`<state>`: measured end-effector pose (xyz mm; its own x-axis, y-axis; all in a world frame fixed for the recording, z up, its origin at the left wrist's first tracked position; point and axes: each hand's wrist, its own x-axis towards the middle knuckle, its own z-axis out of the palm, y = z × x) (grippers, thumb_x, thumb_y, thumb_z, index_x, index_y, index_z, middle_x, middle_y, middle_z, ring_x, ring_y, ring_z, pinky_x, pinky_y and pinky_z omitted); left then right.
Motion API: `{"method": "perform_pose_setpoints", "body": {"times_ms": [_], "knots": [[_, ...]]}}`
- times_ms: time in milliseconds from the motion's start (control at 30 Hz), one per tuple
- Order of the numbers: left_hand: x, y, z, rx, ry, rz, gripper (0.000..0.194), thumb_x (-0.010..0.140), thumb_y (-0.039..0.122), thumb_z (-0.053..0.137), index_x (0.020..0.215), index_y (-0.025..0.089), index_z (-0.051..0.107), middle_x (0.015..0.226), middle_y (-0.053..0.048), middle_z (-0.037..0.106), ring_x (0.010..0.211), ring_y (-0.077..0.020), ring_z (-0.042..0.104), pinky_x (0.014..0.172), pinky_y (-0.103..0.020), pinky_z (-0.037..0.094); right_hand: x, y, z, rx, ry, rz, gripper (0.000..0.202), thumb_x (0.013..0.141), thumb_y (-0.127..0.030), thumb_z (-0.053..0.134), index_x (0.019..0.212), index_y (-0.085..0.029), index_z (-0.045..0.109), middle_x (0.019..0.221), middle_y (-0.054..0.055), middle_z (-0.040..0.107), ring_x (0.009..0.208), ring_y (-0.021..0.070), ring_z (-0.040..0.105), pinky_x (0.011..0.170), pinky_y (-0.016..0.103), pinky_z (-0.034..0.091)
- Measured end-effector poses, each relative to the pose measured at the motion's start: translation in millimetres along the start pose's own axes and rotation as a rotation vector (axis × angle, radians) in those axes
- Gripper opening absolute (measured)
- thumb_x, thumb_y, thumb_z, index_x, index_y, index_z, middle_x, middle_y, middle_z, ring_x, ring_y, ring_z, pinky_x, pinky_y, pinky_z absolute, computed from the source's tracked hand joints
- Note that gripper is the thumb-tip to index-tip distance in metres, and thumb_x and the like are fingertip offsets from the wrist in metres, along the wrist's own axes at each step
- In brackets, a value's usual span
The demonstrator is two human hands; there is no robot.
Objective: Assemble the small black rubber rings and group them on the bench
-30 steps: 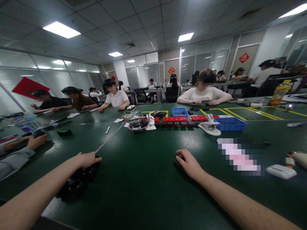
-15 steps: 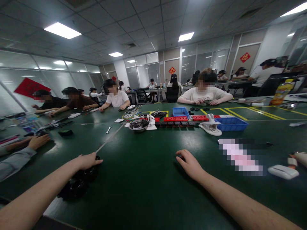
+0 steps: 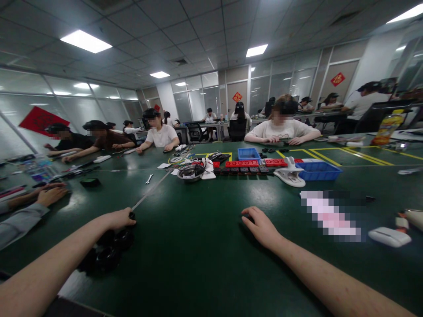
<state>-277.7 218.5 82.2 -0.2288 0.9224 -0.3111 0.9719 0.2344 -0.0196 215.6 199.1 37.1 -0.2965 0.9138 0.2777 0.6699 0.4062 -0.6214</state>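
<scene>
Over the left part of the green table (image 3: 185, 246), my left hand (image 3: 121, 219) is closed on a small black object (image 3: 132, 216), mostly hidden by the fingers. Several black round pieces (image 3: 108, 257) lie together just below that hand, partly behind my forearm. My right hand (image 3: 261, 226) rests palm down on the table right of centre, fingers loosely curved and thumb apart. Nothing is visible in it; the space under its fingers is in shadow.
Further back are a metal bowl (image 3: 191, 172), red blocks (image 3: 242, 163), a white clamp (image 3: 291, 172) and a blue tray (image 3: 319, 171). A small wrench (image 3: 150, 179) lies left. A white case (image 3: 390, 236) sits right. Another person's hands (image 3: 53, 193) are at the left edge.
My left hand has lifted slightly and drawn its thumb in, with a small black object now at its fingertips. My right hand has barely moved.
</scene>
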Motion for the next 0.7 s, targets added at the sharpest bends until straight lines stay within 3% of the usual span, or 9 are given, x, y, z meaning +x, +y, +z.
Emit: {"method": "perform_pose_setpoints", "body": {"times_ms": [167, 300, 700], "knots": [[0.7, -3.3, -1.1, -0.052, -0.015, 0.035, 0.064, 0.065, 0.059, 0.04, 0.101, 0.008, 0.054, 0.101, -0.015, 0.061, 0.09, -0.0258, 0.059, 0.077, -0.029, 0.045, 0.5, 1.9, 1.4, -0.011, -0.007, -0.009, 0.018, 0.082, -0.026, 0.045, 0.092, -0.016, 0.057, 0.096, 0.008, 0.055, 0.094, 0.0203, 0.051, 0.085, 0.035, 0.039], [1.2, -3.5, -1.3, -0.082, -0.028, 0.081, 0.058, 0.069, 0.058, 0.033, 0.091, 0.01, 0.057, 0.097, -0.013, 0.062, 0.093, -0.0257, 0.057, 0.081, -0.03, 0.043, 0.4, 1.1, 0.9, -0.017, -0.011, -0.009, 0.019, 0.083, -0.026, 0.044, 0.092, -0.017, 0.057, 0.097, 0.008, 0.055, 0.094, 0.0201, 0.051, 0.085, 0.034, 0.04], [-4.5, -7.6, -4.6, -0.099, -0.074, 0.069, 0.061, 0.065, 0.058, 0.043, 0.101, 0.01, 0.058, 0.112, -0.014, 0.057, 0.107, -0.0301, 0.051, 0.094, -0.037, 0.036, 0.4, 0.2, 0.3, -0.04, -0.026, -0.014, 0.02, 0.083, -0.028, 0.044, 0.091, -0.016, 0.058, 0.097, 0.008, 0.055, 0.094, 0.0201, 0.051, 0.085, 0.035, 0.039]]}}
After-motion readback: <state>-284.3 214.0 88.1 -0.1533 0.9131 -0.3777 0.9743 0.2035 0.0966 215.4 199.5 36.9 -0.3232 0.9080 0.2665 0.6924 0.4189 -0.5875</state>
